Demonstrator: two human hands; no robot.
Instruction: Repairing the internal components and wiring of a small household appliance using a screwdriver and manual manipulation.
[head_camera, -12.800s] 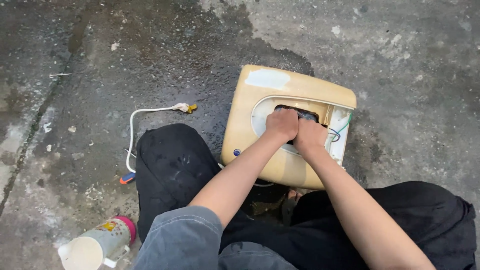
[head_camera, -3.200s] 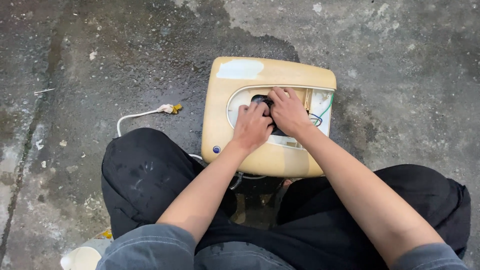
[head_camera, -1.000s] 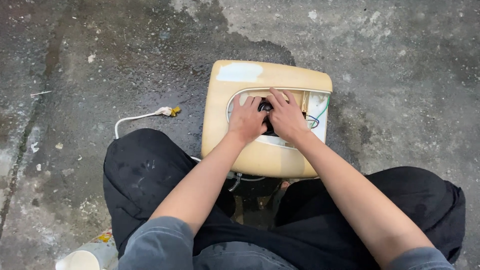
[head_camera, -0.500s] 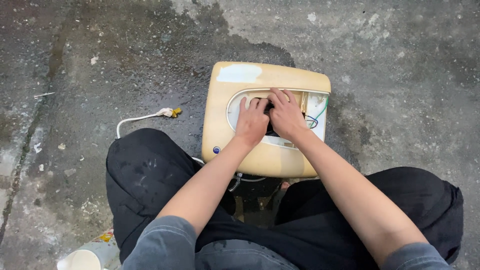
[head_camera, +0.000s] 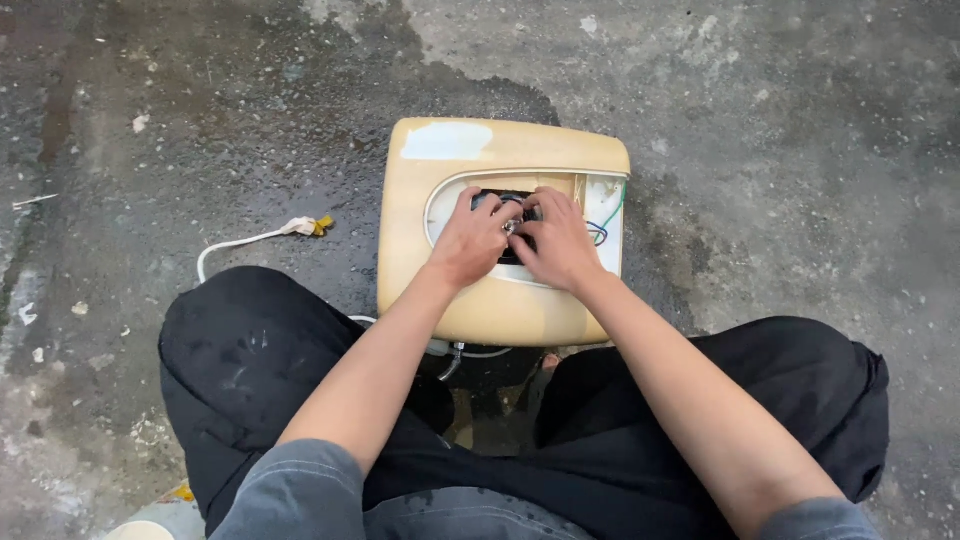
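While hands (head_camera: 515, 245) cover housing (head_camera: 500, 300), cord (head_camera: 240, 245) beside

both forearms reached forward from the lap, bare below grey sleeves, and converged toward the middle. the left hand (head_camera: 468, 243) lay knuckles up with its fingers curled down and forward, and the right hand (head_camera: 556, 243) sat just beside it, fingers bent the same way. the fingertips of both met closely, pinched together.
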